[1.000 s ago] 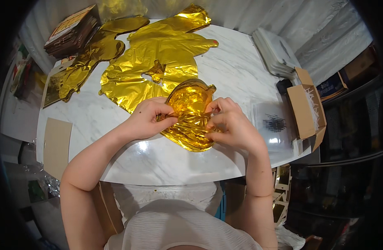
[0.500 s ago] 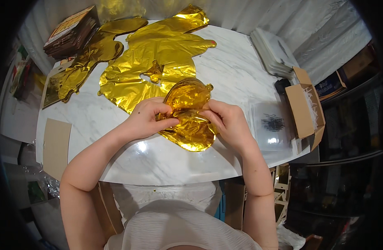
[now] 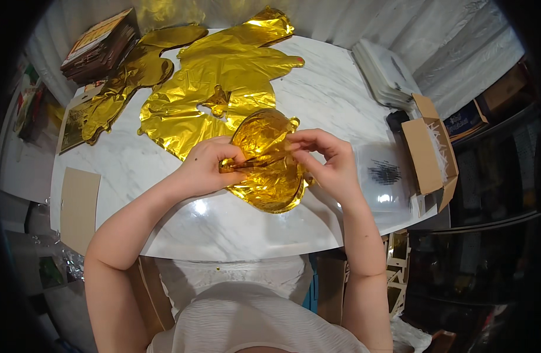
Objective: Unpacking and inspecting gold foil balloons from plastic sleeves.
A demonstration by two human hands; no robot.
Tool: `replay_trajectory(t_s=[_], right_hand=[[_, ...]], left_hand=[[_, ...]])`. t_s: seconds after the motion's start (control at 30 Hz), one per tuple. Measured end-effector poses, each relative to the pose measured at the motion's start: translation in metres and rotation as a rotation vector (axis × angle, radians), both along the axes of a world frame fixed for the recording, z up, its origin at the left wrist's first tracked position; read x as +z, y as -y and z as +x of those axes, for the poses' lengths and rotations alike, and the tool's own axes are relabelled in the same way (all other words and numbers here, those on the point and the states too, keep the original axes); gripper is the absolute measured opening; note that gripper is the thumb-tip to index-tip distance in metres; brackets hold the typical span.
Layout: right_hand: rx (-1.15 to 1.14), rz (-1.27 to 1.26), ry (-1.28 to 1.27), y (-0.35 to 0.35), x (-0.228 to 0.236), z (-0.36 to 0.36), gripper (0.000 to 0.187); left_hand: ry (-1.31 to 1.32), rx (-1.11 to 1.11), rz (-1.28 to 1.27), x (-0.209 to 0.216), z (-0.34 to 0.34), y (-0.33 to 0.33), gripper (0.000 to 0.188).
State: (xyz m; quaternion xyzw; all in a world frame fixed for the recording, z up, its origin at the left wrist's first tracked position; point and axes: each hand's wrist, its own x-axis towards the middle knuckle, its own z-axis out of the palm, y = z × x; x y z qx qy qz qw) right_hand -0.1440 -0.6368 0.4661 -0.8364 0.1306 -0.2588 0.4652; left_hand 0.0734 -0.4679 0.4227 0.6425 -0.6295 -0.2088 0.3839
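Observation:
A deflated gold foil balloon [image 3: 270,191], creased across its middle, is in front of me on the marble-patterned table. My left hand [image 3: 208,167] grips its left side, with the thumb below the crease and the fingers above. At the right side, my right hand [image 3: 326,156] has its thumb and fingers apart, the tips close to the foil; whether they touch it is blurred. Behind lies a larger flat sheet-like gold foil balloon [image 3: 226,73] with a small hole near its middle. Another gold foil piece [image 3: 147,70] lies to its left.
At the far left stands a stack of printed cards [image 3: 102,44]. A plain beige card [image 3: 80,203] lies at the left edge. To the right are clear plastic bags [image 3: 382,176], an open cardboard box [image 3: 420,156] with white contents, and a stack of pale plastic packets [image 3: 385,70].
My right hand has loosened its pinch at the crease and shifted slightly up and right, its fingers spreading. The left hand keeps its hold; the foil has opened slightly at the crease.

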Motion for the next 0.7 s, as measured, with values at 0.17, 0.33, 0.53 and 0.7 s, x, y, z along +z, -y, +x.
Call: replay_trajectory(t_s=[0.17,0.33,0.53,0.7], right_hand=[[-0.043,0.466,0.065,-0.005,-0.001,0.002,0.019],[-0.018,0.348,0.127,-0.007,-0.006,0.007,0.023],[-0.075,0.190,-0.027,-0.009,0.002,0.009,0.027],[-0.166,0.122,-0.156,0.011,-0.014,0.001,0.016]], left_hand=[[-0.022,0.021,0.031,-0.003,0.001,-0.001,0.028],[0.042,-0.004,-0.050,0.007,-0.003,-0.001,0.033],[-0.059,0.039,0.013,-0.007,0.001,0.001,0.038],[0.004,-0.007,0.012,0.000,0.001,0.000,0.022]])
